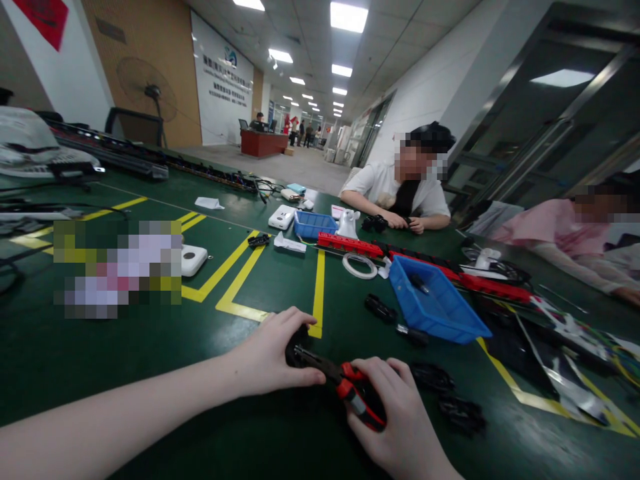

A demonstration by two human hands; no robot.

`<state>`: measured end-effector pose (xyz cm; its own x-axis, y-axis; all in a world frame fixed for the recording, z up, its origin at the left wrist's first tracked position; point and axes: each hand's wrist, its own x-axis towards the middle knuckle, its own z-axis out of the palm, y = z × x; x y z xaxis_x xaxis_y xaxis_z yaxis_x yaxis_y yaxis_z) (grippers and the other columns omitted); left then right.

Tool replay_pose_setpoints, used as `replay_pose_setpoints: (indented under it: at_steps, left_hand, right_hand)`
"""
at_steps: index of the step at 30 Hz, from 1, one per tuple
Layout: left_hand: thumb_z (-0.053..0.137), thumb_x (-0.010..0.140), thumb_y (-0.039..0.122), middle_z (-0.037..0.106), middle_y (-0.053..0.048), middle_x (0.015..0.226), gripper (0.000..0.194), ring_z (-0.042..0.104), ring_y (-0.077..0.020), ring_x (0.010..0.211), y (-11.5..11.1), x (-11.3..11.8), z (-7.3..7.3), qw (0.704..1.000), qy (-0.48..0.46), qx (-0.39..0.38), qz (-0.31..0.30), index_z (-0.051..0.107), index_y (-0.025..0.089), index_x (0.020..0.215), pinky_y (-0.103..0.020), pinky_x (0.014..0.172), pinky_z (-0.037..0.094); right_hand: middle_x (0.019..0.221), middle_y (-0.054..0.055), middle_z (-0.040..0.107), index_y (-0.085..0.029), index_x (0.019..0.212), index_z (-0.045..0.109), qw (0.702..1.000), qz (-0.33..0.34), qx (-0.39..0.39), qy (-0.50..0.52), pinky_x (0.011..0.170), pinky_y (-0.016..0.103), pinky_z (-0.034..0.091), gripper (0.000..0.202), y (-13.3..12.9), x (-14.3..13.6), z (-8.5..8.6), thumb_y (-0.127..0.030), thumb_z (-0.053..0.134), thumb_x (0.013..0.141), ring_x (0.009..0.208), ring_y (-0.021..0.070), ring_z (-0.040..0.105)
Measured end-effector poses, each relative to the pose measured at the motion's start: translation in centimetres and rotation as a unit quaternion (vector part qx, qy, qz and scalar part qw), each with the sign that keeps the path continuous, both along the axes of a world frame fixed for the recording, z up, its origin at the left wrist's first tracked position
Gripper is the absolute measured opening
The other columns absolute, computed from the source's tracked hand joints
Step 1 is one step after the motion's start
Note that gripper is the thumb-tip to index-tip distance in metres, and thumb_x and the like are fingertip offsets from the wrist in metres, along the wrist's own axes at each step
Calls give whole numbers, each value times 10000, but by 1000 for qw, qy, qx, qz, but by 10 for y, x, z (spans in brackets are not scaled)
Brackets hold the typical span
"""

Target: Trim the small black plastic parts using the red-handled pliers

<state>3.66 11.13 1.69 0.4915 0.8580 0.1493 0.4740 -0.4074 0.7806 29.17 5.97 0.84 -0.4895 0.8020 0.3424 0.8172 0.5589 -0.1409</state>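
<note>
In the lower middle of the head view, my left hand [265,353] is closed around a small dark object [294,343], mostly hidden by the fingers and thumb. My right hand [397,413] grips a pair of pliers [346,385] by its red and black handles. The jaws point left and reach the dark object; whether they clamp it cannot be made out. Right of my hands lie bundled black cables [463,410] and, farther up, another black cable piece [381,308].
A blue bin [435,303] with a dark item inside stands to the right, near red power strips [350,244]. A smaller blue tray [315,225] and white devices [193,260] are farther back. Yellow tape [243,309] marks the green table. A co-worker [425,193] sits opposite, another person [560,227] at right.
</note>
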Motion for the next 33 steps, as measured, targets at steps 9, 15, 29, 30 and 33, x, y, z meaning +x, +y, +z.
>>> replay_pose_setpoints:
  at_steps: [9, 15, 29, 30, 33]
  left_hand:
    - [837, 706, 415, 553, -80, 1164, 600, 598, -245, 1026, 3, -2, -2, 997, -62, 21, -41, 599, 208, 1217, -381, 873, 533]
    - [819, 741, 397, 559, -78, 1166, 519, 607, -231, 1004, 4, -3, 0, 996, -50, 37, -56, 625, 217, 1187, -372, 872, 538]
    - [821, 754, 339, 572, -87, 1183, 452, 613, -237, 1040, 4, -3, 1, 995, -39, 39, -87, 652, 188, 1146, -393, 930, 531]
    - [826, 750, 333, 567, -88, 1183, 449, 609, -237, 1050, 4, -3, 0, 994, -43, 40, -89, 655, 185, 1138, -387, 932, 531]
    - [832, 744, 341, 551, -92, 1201, 445, 596, -243, 1086, 8, -4, -4, 993, -47, 43, -97, 663, 196, 1130, -384, 940, 533]
  right_hand:
    - [1019, 66, 721, -241, 1141, 598, 999, 13, 30, 27, 804, 407, 497, 398, 5, 1, -3, -217, 633, 745, 896, 252, 673]
    - [1025, 61, 718, -258, 1138, 598, 998, 15, 27, 47, 793, 404, 495, 395, 8, 2, -5, -233, 637, 745, 888, 254, 668]
    - [985, 54, 716, -249, 1114, 599, 998, 27, 36, 44, 772, 390, 492, 380, 7, 0, -3, -229, 646, 737, 842, 237, 660]
    - [989, 56, 715, -250, 1117, 597, 998, 26, 32, 41, 772, 388, 493, 380, 7, 1, -4, -230, 647, 741, 843, 236, 659]
    - [997, 60, 713, -250, 1122, 597, 999, 27, 26, 39, 778, 388, 495, 379, 7, 3, -6, -243, 646, 747, 851, 239, 658]
